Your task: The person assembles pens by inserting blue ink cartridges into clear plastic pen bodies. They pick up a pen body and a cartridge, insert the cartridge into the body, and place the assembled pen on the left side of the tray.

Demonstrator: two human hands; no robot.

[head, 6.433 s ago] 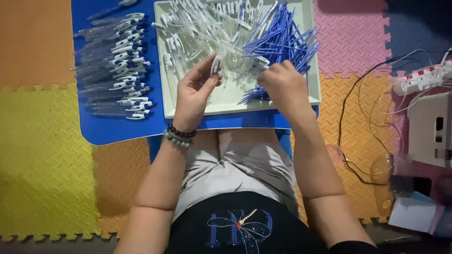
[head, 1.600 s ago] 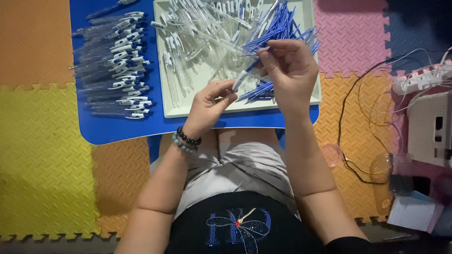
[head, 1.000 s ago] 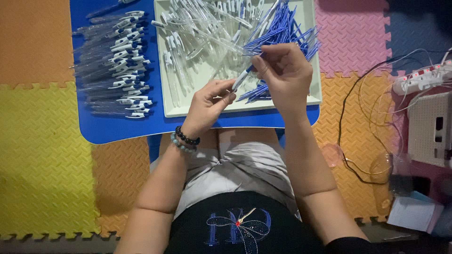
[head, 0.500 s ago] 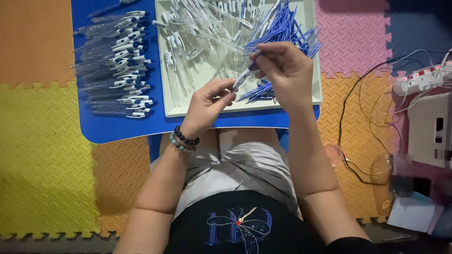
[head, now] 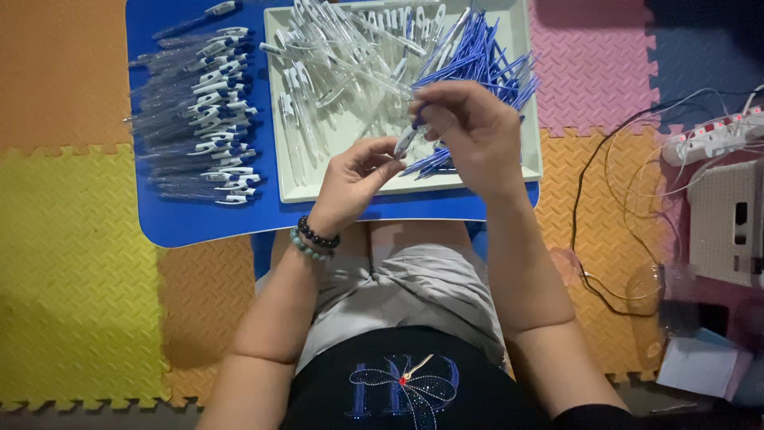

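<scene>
Pen barrel point(head: 407, 140) pinched between our left hand point(head: 354, 179) and right hand point(head: 469, 131), both grips pressed on it, above white tray point(head: 334, 187); finished pens point(head: 199, 111) left of tray.

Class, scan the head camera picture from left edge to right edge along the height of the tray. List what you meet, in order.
Yellow floor mat → row of finished pens → clear pen barrels → left hand → right hand → black cable → power strip.
</scene>
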